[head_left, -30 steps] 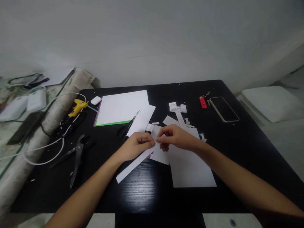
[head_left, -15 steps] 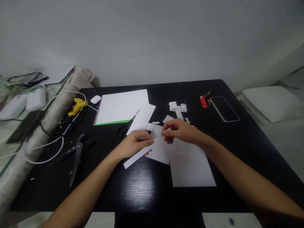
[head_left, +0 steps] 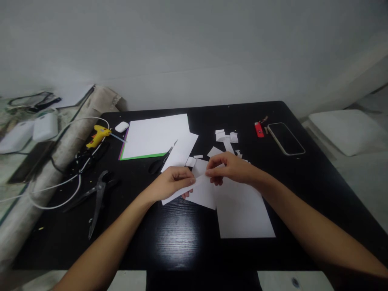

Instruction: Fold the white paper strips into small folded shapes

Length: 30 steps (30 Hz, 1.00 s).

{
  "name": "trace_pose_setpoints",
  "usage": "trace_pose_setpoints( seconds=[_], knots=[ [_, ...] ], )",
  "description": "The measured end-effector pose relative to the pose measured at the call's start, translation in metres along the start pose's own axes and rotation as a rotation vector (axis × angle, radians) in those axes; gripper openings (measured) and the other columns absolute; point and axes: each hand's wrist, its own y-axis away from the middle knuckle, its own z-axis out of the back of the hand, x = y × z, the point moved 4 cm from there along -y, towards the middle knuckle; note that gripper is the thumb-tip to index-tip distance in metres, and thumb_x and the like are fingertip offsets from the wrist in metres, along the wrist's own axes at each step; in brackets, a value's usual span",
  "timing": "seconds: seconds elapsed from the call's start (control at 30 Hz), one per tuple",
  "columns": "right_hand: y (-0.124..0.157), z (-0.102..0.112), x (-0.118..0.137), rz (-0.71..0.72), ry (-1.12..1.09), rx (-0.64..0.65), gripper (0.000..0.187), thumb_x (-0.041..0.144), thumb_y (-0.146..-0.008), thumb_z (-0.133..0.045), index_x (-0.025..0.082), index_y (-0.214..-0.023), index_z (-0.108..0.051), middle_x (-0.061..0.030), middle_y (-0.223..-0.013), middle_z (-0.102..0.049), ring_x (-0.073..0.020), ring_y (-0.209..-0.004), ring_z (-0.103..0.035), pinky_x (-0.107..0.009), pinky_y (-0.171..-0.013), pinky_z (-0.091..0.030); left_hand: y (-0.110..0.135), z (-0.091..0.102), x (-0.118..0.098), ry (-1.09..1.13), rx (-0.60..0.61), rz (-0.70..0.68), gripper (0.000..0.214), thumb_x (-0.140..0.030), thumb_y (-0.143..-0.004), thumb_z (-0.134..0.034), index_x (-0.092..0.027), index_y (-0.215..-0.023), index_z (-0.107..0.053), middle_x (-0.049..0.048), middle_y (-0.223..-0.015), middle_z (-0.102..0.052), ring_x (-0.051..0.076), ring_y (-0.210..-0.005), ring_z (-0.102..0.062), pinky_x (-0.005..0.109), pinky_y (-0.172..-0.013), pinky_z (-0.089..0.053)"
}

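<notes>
A narrow white paper strip point(head_left: 173, 196) runs slantwise between my hands, above the table. My left hand point(head_left: 176, 182) pinches it between thumb and fingers, and its lower left end sticks out below that hand. At the strip's upper right end, the fingertips of my right hand point(head_left: 226, 169) are closed on it. White paper sheets point(head_left: 245, 214) lie beneath and in front of both hands. Past my left hand, a loose white piece of paper point(head_left: 182, 149) rests over black-handled scissors point(head_left: 155, 166), which are partly covered. Small folded paper pieces point(head_left: 227, 139) lie beyond my right hand.
On the left are a yellow glue gun point(head_left: 98, 136), a white cable point(head_left: 80, 186), large dark shears point(head_left: 100, 190) and a white case point(head_left: 121, 127). A paper stack point(head_left: 154, 135) lies at the back. Rightward are a red lighter point(head_left: 258, 129) and a phone point(head_left: 286, 139).
The strip's lower left end has drawn up and closer to my left hand. My right fingertips have come down slightly and now meet the strip's other end.
</notes>
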Motion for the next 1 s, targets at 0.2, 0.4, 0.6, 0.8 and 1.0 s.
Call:
trace_pose_setpoints(
  seconds=[0.2,0.4,0.6,0.8,1.0],
  knots=[
    [0.0,-0.003,-0.007,0.014,0.141,0.084,0.019,0.033,-0.086,-0.072,0.015,-0.081,-0.072,-0.0051,-0.074,-0.074,-0.0151,-0.067,-0.069,-0.025,-0.061,-0.054,0.0,0.0,0.001,-0.063,0.057,0.005,0.021,-0.032,-0.091,-0.068,-0.013,-0.084,-0.068,0.0022,-0.071,-0.069,0.012,-0.059,-0.066,0.025,-0.061,-0.056],
    [0.003,-0.018,-0.012,0.016,0.314,0.246,0.014,0.031,-0.086,-0.07,0.018,-0.085,-0.075,-0.0022,-0.074,-0.074,-0.0153,-0.069,-0.069,-0.023,-0.061,-0.05,0.003,-0.012,0.005,-0.193,0.177,0.011,0.02,-0.034,-0.092,-0.066,-0.014,-0.089,-0.072,0.0022,-0.073,-0.07,0.014,-0.064,-0.07,0.024,-0.063,-0.056],
    [0.001,-0.024,-0.016,-0.025,0.209,0.254,0.014,0.029,-0.085,-0.07,0.015,-0.083,-0.073,-0.0019,-0.07,-0.071,-0.0151,-0.065,-0.068,-0.025,-0.062,-0.053,0.001,-0.012,0.006,-0.203,0.189,0.012,0.021,-0.034,-0.093,-0.065,-0.014,-0.091,-0.072,0.0024,-0.073,-0.069,0.015,-0.064,-0.07,0.025,-0.063,-0.056],
    [0.0,-0.015,-0.017,-0.042,0.206,0.241,0.015,0.029,-0.087,-0.069,0.014,-0.086,-0.072,-0.0043,-0.074,-0.072,-0.0159,-0.068,-0.07,-0.026,-0.066,-0.055,-0.001,-0.004,0.006,-0.186,0.153,0.036,0.021,-0.034,-0.092,-0.067,-0.014,-0.087,-0.069,0.0016,-0.071,-0.067,0.014,-0.062,-0.068,0.025,-0.062,-0.056],
    [0.0,-0.022,-0.02,-0.065,0.304,0.26,0.014,0.027,-0.086,-0.068,0.014,-0.086,-0.072,-0.0044,-0.073,-0.073,-0.016,-0.066,-0.07,-0.025,-0.063,-0.054,-0.001,-0.008,0.011,-0.201,0.174,0.042,0.019,-0.032,-0.091,-0.067,-0.014,-0.088,-0.071,0.0007,-0.07,-0.066,0.014,-0.063,-0.067,0.025,-0.062,-0.055]
  ],
)
